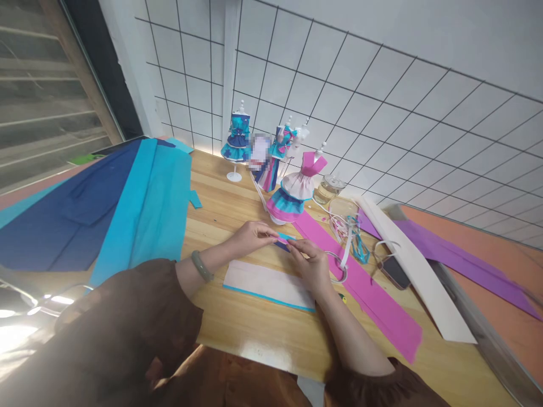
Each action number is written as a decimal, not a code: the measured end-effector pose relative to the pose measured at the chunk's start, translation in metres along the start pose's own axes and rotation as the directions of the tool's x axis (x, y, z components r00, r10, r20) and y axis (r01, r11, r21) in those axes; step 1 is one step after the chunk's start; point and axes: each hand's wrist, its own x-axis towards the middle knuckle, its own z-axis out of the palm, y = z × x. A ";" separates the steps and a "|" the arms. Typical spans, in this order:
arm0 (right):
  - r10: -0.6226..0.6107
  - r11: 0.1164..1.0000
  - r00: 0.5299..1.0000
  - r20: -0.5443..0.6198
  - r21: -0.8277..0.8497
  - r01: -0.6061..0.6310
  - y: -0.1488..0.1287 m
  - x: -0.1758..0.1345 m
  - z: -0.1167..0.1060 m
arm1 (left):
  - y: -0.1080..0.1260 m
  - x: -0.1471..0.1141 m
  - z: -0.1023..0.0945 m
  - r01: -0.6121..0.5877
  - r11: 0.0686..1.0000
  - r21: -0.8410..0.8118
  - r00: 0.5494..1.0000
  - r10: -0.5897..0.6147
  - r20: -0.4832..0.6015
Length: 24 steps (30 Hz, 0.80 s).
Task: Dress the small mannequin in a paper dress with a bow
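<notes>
Between the fingertips of both hands is a small pink strip [283,240], seemingly of paper or fabric. Blue and navy pieces [285,236] show right beside it, and whether they are joined to it I cannot tell. My left hand [253,237], with a bangle on its wrist, pinches the strip's left end. At the other end my right hand [311,263] pinches it with thumb and forefinger. Just below the hands lies a pale pink panel [265,284] with a bright blue lower edge. Beyond them stands a mini dress form [297,186] in a pink, white and blue tiered dress.
More small dress forms [237,138] stand at the back. Blue and navy sheets [156,198] cover the table's left side. On the right lie a long pink strip [382,305], a white strip [424,282], tangled ribbons [360,246], a dark phone-like object [395,272] and a clear round container [328,187].
</notes>
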 end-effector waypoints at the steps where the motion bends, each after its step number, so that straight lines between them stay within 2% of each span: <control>1: -0.003 1.000 1.000 0.001 -0.002 0.003 0.000 0.000 0.000 | 0.000 0.000 0.000 0.000 1.000 -0.003 1.000 0.000 0.003; 8: 0.022 0.999 1.000 0.022 -0.032 -0.021 -0.003 -0.001 -0.002 | 0.004 -0.001 0.000 0.071 0.992 -0.107 0.997 -0.069 0.025; 12: 0.130 0.991 0.992 -0.001 0.027 -0.130 -0.007 -0.002 -0.001 | 0.004 -0.002 0.003 0.125 0.974 -0.190 0.992 -0.121 0.030; 15: 0.244 0.962 0.969 -0.031 0.134 -0.238 -0.010 -0.002 0.002 | 0.002 -0.001 0.004 0.159 0.948 -0.277 0.986 -0.164 0.005; 19: 0.361 0.902 0.931 -0.054 0.274 -0.334 -0.012 -0.002 0.003 | 0.002 0.000 0.004 0.207 0.903 -0.376 0.977 -0.213 0.026; 24: 0.472 0.839 0.880 -0.050 0.331 -0.431 -0.016 0.000 0.001 | 0.004 0.001 0.003 0.268 0.871 -0.412 0.961 -0.272 0.051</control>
